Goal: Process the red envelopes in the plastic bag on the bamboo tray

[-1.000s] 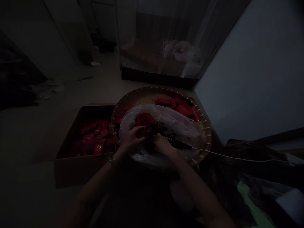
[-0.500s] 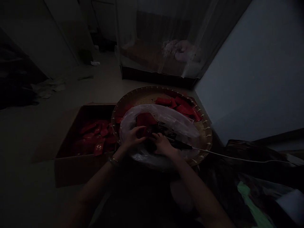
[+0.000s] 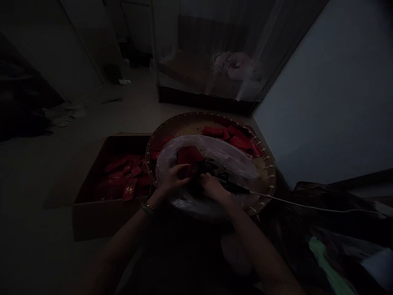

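Observation:
My left hand (image 3: 175,180) is at the left inside of a clear plastic bag (image 3: 215,144) that lies open in a round woven tray (image 3: 270,176). Thumb and forefinger close around the near end of a red packet (image 3: 194,169). Another red packet (image 3: 188,154) lies just beyond. My right hand (image 3: 211,186) has its fingers curled down among dark contents (image 3: 215,168) of the bag; whatever they pinch is hidden. Beside it on the right lies a black-handled tool (image 3: 236,187) with a thin metal tip and a white cord.
Several red packets (image 3: 241,141) lie at the tray's far right. A cardboard box (image 3: 92,221) of red packets stands at the left. The white cord (image 3: 307,206) runs right over dark bags. A wall (image 3: 325,82) rises at the right; a netted bed (image 3: 199,73) stands behind. The room is dim.
My right hand has shifted slightly right, away from the left, and its fingers are more curled. My left hand keeps its place at the packet. The view has moved a little.

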### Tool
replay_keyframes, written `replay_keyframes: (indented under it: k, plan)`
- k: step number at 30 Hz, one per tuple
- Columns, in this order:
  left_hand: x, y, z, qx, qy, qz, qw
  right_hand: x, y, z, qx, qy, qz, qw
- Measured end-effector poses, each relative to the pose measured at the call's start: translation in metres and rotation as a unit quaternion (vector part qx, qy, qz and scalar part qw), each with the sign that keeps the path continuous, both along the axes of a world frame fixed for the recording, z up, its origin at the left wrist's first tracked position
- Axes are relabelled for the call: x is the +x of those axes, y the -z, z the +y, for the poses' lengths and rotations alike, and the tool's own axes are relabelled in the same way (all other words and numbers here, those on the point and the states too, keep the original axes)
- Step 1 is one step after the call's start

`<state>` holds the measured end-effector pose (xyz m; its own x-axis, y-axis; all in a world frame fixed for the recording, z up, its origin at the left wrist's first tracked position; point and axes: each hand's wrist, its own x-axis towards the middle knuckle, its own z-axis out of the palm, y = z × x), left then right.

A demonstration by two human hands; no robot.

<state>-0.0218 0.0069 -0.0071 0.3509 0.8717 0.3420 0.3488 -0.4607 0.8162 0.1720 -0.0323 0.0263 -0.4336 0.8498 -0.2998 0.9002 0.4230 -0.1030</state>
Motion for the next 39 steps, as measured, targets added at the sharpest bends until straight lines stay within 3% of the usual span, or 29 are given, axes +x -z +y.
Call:
replay_keyframes:
  k: [5, 9, 15, 22, 25, 29, 32, 35, 39]
  plan:
    - [0.0, 0.002, 0.0, -0.002, 0.003, 0.001, 1.0, 0.001, -0.004, 0.002, -0.021, 0.013, 0.069, 0.997]
    - [-0.001, 0.001, 0.0, -0.004, 0.007, 0.004, 1.0, 0.013, 0.0, 0.005, -0.024, 0.047, 0.179, 0.982]
    - [0.0, -0.003, -0.001, -0.009, 0.018, -0.002, 1.0, 0.028, 0.0, 0.006, 0.015, 0.115, 0.325, 0.938]
    - [0.004, 0.0, -0.002, 0.009, 0.03, 0.008, 0.999, 0.039, -0.021, 0.004, -0.032, 0.235, 0.441, 0.866]
    - [0.007, -0.003, -0.003, 0.023, 0.033, 0.025, 0.999, 0.038, -0.029, 0.006, -0.089, 0.286, 0.524, 0.797]
    - [0.014, -0.006, -0.005, 0.038, 0.03, 0.041, 0.998, 0.03, -0.035, 0.008, -0.166, 0.347, 0.684, 0.62]
    - [0.019, -0.004, -0.006, 0.033, 0.015, 0.053, 0.998, 0.025, -0.039, 0.008, -0.204, 0.351, 0.745, 0.53]
    - [0.022, -0.001, -0.006, 0.031, 0.002, 0.056, 0.998, 0.023, -0.044, 0.006, -0.207, 0.36, 0.76, 0.5]
    - [0.023, 0.001, -0.006, 0.042, -0.014, 0.054, 0.998, 0.022, -0.054, 0.002, -0.203, 0.362, 0.747, 0.519]
